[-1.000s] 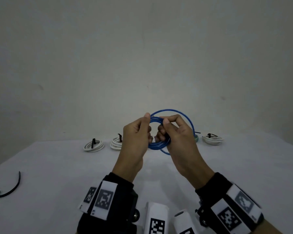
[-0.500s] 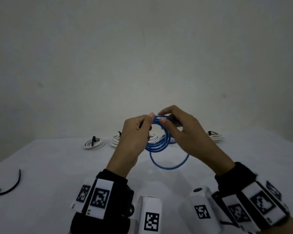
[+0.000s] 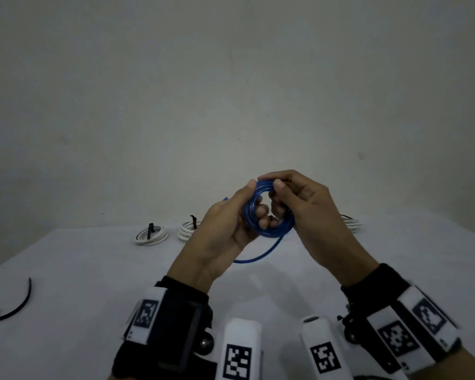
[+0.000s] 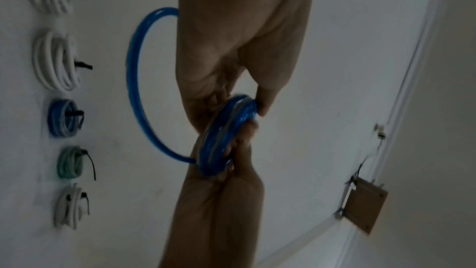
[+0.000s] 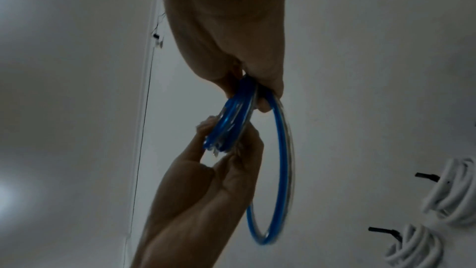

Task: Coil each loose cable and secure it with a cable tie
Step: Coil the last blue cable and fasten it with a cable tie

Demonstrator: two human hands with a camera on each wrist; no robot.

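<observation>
**A:** What is held above the white desk [image 3: 80, 270]?

**B:** A thin, glossy blue plastic-sheathed cable [image 3: 268, 212], wound into a small coil and raised in the air between both hands, in front of a plain pale wall. 1 wider loop [image 4: 144, 80] hangs loose below the bundle.

**A:** And the grip?

**B:** The left hand [image 3: 225, 231] has its thumb pressed on the coil's upper left rim, with its fingers [image 3: 262, 215] curled through the centre. The right hand [image 3: 310, 215] pinches the upper right rim between thumb and bent fingers. From the right wrist camera, the right hand [image 5: 231, 27] clamps the strands at the top while the left hand [image 5: 211, 191] holds them lower down; the loose loop [image 5: 280, 170] swings out to the side.

**A:** What lies on the desk?

**B:** Along the far edge, seen from the left wrist, a row of 5 finished bundles: 2 white coiled cables [image 4: 55, 62], a small blue coiled cable [image 4: 63, 118], a pale green coiled cable [image 4: 69, 162] and another white bundle [image 4: 68, 207], each with a black tie on it. A loose, curved black plastic cable tie [image 3: 14, 305] rests apart at the desk's near left. A brown padlock [image 4: 365, 209] hangs on a door frame in the background.
</observation>
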